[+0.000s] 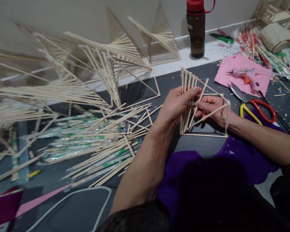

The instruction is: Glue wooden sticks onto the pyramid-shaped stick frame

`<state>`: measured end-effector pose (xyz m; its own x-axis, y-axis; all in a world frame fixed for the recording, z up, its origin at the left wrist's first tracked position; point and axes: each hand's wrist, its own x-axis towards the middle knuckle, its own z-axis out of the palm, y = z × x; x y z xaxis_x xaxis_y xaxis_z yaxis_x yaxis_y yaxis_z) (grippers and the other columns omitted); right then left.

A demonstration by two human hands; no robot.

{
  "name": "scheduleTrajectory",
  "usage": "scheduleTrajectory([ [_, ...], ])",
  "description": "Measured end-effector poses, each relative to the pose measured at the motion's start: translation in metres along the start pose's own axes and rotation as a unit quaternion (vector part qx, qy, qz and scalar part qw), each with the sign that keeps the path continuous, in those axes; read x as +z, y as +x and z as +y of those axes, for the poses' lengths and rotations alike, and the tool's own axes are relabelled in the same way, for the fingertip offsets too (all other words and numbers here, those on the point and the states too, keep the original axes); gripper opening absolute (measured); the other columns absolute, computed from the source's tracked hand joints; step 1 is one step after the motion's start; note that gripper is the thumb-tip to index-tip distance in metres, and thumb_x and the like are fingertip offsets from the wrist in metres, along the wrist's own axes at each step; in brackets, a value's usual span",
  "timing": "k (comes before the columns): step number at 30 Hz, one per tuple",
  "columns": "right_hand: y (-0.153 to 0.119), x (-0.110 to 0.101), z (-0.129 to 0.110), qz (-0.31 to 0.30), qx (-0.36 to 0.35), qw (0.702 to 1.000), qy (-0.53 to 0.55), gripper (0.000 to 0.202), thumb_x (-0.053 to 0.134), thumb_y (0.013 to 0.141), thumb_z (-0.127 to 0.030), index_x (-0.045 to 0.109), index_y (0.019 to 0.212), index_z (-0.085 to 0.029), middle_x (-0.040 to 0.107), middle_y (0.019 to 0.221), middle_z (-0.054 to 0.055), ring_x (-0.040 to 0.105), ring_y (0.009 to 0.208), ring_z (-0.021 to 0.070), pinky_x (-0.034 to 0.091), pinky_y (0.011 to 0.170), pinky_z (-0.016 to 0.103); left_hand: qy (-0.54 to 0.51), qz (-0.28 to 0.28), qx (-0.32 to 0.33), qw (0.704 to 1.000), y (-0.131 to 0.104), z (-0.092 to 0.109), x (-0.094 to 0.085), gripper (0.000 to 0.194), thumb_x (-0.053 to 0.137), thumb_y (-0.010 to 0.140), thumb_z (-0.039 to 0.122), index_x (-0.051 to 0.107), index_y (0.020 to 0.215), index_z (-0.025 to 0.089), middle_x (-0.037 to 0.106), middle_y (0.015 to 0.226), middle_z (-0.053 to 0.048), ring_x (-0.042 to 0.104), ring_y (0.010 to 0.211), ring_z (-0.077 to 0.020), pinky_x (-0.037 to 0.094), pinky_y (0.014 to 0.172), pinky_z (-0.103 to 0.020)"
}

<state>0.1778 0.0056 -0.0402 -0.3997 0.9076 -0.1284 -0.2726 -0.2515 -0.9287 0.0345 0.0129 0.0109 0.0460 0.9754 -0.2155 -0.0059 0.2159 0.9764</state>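
A small open frame built of wooden chopsticks (205,135) stands in front of me, with several slanted chopsticks fanned along its left side. My left hand (175,101) is closed around that fanned side, thumb uppermost. My right hand (214,108) reaches in through the frame's right side, and its thumb and fingers pinch a slanted chopstick (201,98) near its middle. Part of the right fingers is hidden behind the sticks. Right of the frame, a hot glue gun (250,77) lies on a pink cloth (224,69), beside scissors (264,110) with red and yellow handles.
Loose and wrapped chopsticks (106,141) are heaped to the left. Larger twisted stick structures (87,87) line the wall behind them. A dark bottle with a red lid (195,32) stands at the back. More wrapped chopsticks (253,42) lie back right. Purple cloth (183,164) is near my body.
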Motion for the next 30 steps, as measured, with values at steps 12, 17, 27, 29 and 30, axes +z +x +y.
scheduleTrajectory([
  [12, 0.001, 0.001, 0.002, -0.014, 0.022, 1.0, -0.004, 0.033, 0.08, 0.072, -0.042, 0.064, 0.076, -0.013, 0.067, 0.069, 0.001, 0.064, 0.055, 0.0078, 0.049, 0.042, 0.014, -0.01, 0.016, -0.01, 1.0, 0.001, 0.0, 0.001, 0.023, 0.079, 0.065, 0.035, 0.067, 0.069, 0.015, 0.065, 0.065, -0.001, 0.058, 0.056, -0.0121, 0.046, 0.052, -0.021],
  [17, 0.003, -0.001, 0.001, -0.057, -0.008, 0.998, -0.038, 0.03, 0.075, 0.079, -0.04, 0.063, 0.076, -0.013, 0.067, 0.067, 0.001, 0.064, 0.053, 0.0077, 0.05, 0.043, 0.014, -0.038, -0.006, -0.026, 0.999, 0.0, -0.002, 0.0, 0.03, 0.084, 0.058, 0.038, 0.067, 0.068, 0.016, 0.061, 0.056, 0.001, 0.053, 0.044, -0.0107, 0.043, 0.043, -0.023],
  [27, 0.006, 0.003, -0.011, -0.091, -0.01, 0.993, -0.073, 0.028, 0.068, 0.085, -0.036, 0.055, 0.071, -0.016, 0.059, 0.054, -0.004, 0.055, 0.042, 0.0047, 0.042, 0.036, 0.012, -0.063, 0.034, 0.005, 0.997, 0.002, -0.003, 0.005, 0.038, 0.086, 0.055, 0.041, 0.068, 0.078, 0.018, 0.067, 0.068, 0.0, 0.057, 0.048, -0.0109, 0.046, 0.042, -0.023],
  [29, 0.008, 0.003, -0.01, -0.094, -0.012, 0.992, -0.082, 0.026, 0.065, 0.087, -0.033, 0.054, 0.071, -0.016, 0.058, 0.052, -0.005, 0.054, 0.042, 0.0044, 0.041, 0.035, 0.012, -0.054, 0.043, 0.008, 0.998, 0.001, -0.002, 0.006, 0.037, 0.085, 0.055, 0.042, 0.067, 0.076, 0.018, 0.067, 0.066, 0.0, 0.057, 0.047, -0.011, 0.046, 0.041, -0.023],
  [30, 0.01, 0.003, -0.009, -0.095, -0.014, 0.991, -0.088, 0.025, 0.064, 0.088, -0.032, 0.053, 0.07, -0.016, 0.058, 0.052, -0.005, 0.054, 0.042, 0.0045, 0.041, 0.035, 0.011, -0.048, 0.046, 0.009, 0.998, 0.001, -0.001, 0.007, 0.035, 0.084, 0.056, 0.041, 0.066, 0.075, 0.018, 0.066, 0.065, 0.001, 0.056, 0.047, -0.011, 0.046, 0.041, -0.023],
])
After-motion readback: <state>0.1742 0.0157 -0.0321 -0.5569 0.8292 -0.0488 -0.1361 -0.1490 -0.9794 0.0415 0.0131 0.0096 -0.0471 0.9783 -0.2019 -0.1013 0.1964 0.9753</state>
